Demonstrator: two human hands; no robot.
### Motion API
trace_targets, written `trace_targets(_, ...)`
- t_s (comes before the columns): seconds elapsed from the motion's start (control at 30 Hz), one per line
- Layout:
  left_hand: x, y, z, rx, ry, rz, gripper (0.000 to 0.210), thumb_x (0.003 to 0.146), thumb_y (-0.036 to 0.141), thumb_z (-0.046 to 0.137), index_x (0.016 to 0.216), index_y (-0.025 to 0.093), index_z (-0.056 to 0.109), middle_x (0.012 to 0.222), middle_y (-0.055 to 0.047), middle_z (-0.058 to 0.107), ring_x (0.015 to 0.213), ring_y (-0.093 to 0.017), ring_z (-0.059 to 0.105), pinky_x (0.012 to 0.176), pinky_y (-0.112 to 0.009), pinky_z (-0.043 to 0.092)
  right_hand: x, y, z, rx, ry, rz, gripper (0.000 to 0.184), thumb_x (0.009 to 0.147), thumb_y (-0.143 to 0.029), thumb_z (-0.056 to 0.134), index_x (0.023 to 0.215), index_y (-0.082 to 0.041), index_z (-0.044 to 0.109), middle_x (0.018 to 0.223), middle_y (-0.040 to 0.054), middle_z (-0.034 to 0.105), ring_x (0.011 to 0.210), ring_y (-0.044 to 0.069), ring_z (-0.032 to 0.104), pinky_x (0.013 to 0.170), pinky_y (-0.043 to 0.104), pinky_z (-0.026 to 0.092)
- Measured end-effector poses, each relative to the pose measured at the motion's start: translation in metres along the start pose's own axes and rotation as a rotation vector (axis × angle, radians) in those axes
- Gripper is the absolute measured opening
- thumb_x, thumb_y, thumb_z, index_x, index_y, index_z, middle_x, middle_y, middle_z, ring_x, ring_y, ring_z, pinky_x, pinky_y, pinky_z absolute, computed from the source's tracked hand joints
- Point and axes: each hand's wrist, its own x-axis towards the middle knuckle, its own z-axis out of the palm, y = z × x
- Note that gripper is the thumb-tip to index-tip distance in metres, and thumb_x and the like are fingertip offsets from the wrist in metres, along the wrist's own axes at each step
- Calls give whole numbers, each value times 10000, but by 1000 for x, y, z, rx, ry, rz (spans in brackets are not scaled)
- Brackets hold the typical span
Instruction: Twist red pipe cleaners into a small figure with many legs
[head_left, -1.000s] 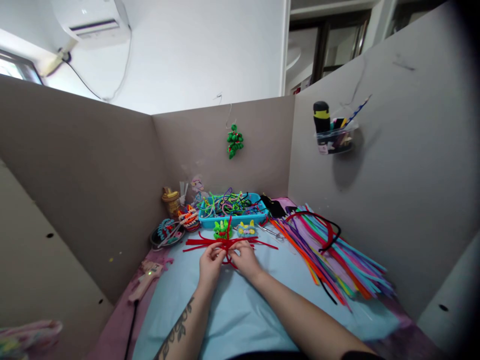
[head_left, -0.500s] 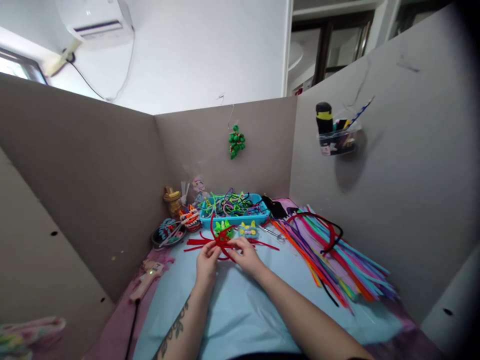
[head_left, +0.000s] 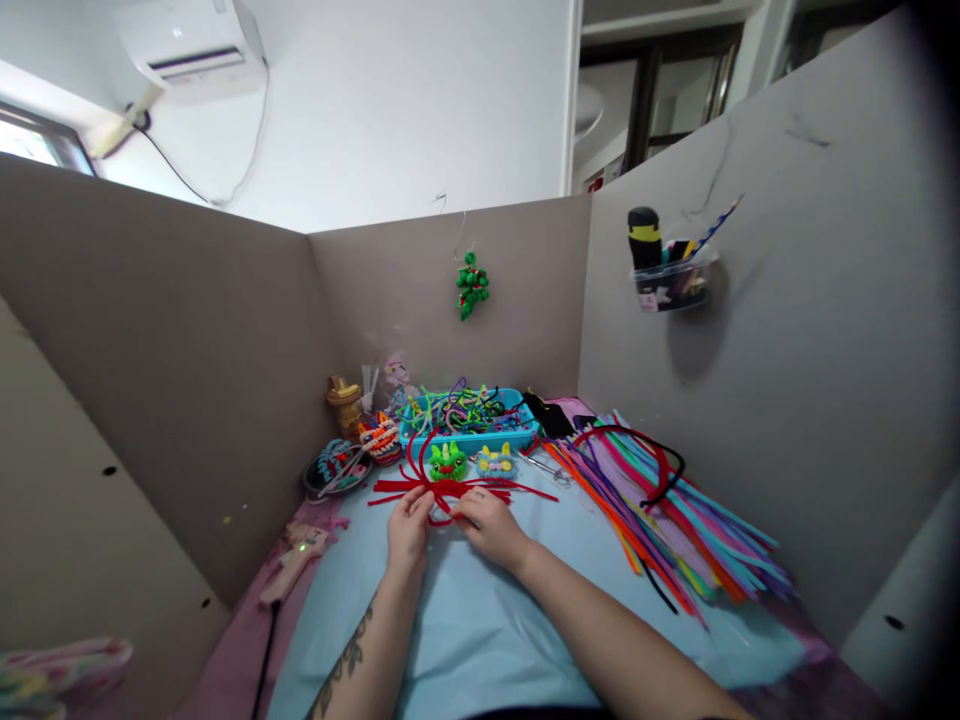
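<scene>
Both hands are at the middle of the table, working on red pipe cleaners [head_left: 441,514] bent into loops and strands. My left hand [head_left: 409,524] pinches the red strands from the left side. My right hand [head_left: 491,522] has its fingers closed on them from the right, with the back of the hand towards me. Further red pipe cleaners [head_left: 388,486] lie flat just behind the hands. Close behind these sit a green fuzzy figure [head_left: 448,460] with a red part at its front and a blue-and-yellow fuzzy figure [head_left: 496,462].
A blue basket [head_left: 427,441] full of tangled pipe cleaners stands at the back. Right of it lie scissors [head_left: 555,472] and a large bundle of coloured pipe cleaners [head_left: 697,530]. At left are a dark bowl [head_left: 311,482] and a pink glue gun [head_left: 294,565]. Grey panels surround the table.
My hands have moved slightly apart and lower, drawing the held red strands towards me. The green figure behind them shows more fully now.
</scene>
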Motion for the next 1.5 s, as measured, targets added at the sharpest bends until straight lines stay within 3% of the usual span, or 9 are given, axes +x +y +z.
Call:
trace_targets(0.13, 0, 0, 0, 166, -28, 169, 357, 538, 274, 754, 838, 136, 618, 743, -48, 673, 681, -146, 621, 627, -233, 456, 0, -6, 0, 76, 6, -48, 152, 819, -151, 486, 822, -210, 627, 771, 40, 627, 763, 163, 540, 720, 291, 434)
trace_targets(0.33, -8, 2, 5, 426, -47, 334, 241, 594, 303, 696, 763, 140, 643, 743, -67, 674, 683, -179, 621, 593, -254, 458, 4, -13, 0, 247, 129, -13, 146, 814, -158, 493, 750, -212, 613, 714, 26, 616, 722, 159, 543, 691, 291, 438)
trace_targets(0.5, -7, 5, 5, 312, -43, 272, 280, 563, 312, 723, 760, 135, 632, 728, -60, 671, 676, -171, 620, 608, -254, 462, 5, -14, -1, 292, 152, 55, 115, 768, -153, 552, 838, -210, 622, 759, 22, 615, 740, 154, 554, 704, 287, 448)
trace_targets(0.63, -4, 5, 3, 121, -37, 129, 356, 549, 325, 745, 815, 135, 602, 649, -3, 640, 533, -96, 556, 509, -194, 407, 5, -5, 2, 197, 161, 80, 392, 693, -142, 602, 1075, -206, 543, 1012, 67, 578, 935, 200, 522, 820, 342, 432)
trace_targets(0.8, -7, 1, 5, 91, -95, 39, 394, 545, 361, 751, 823, 125, 603, 565, 28, 597, 409, -51, 451, 423, -172, 333, 7, 0, 8, -15, 203, 157, 227, 715, -146, 587, 933, -206, 600, 910, 56, 593, 922, 223, 493, 836, 374, 387)
trace_targets(1.0, -9, -3, 8, 98, -151, 112, 345, 568, 325, 742, 812, 130, 595, 652, -18, 647, 525, -96, 552, 488, -185, 382, 9, -2, 15, -65, 248, 194, 108, 732, -153, 579, 813, -208, 623, 834, 39, 619, 864, 210, 490, 792, 344, 359)
trace_targets(1.1, -10, -3, 9, 107, -155, 153, 305, 584, 303, 734, 799, 136, 599, 696, -27, 659, 615, -120, 592, 564, -203, 421, 10, 0, 18, 39, 300, 231, 38, 745, -202, 584, 726, -192, 615, 763, 34, 610, 815, 193, 496, 761, 319, 369)
trace_targets(1.2, -10, -3, 10, 131, -157, 192, 269, 602, 293, 722, 791, 142, 604, 711, -27, 659, 651, -131, 600, 601, -217, 437, 12, 5, 20, 209, 331, 311, 101, 733, -236, 593, 645, -186, 592, 696, 17, 585, 752, 172, 505, 724, 295, 381)
trace_targets(1.5, -17, -2, 11, 209, -223, 288, 209, 636, 279, 699, 779, 147, 622, 721, -24, 653, 651, -131, 593, 597, -224, 453, 11, 18, 24, 704, 277, 505, 145, 652, -270, 636, 580, -175, 555, 605, -22, 501, 607, 118, 457, 596, 232, 368)
